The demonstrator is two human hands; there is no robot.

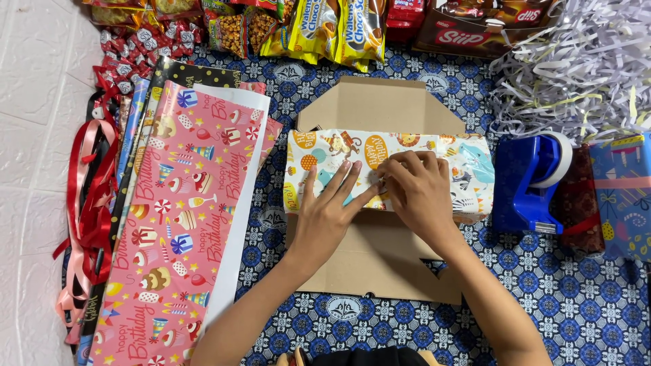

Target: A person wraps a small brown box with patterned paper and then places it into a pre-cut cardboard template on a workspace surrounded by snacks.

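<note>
the wrapped box (390,173) lies sideways on the cardboard (380,251). the left hand (329,210) lies flat on its middle, fingers spread. the right hand (417,186) presses bent fingertips right beside, pinching the paper seam there.

Blue tape dispenser (527,184), pink wrapping sheets (180,224), red ribbons (88,196), shredded paper (576,68).

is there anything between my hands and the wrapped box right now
Nothing visible. The left hand lies flat on the wrapped box, and the right hand presses its fingers onto the paper beside it.
</note>
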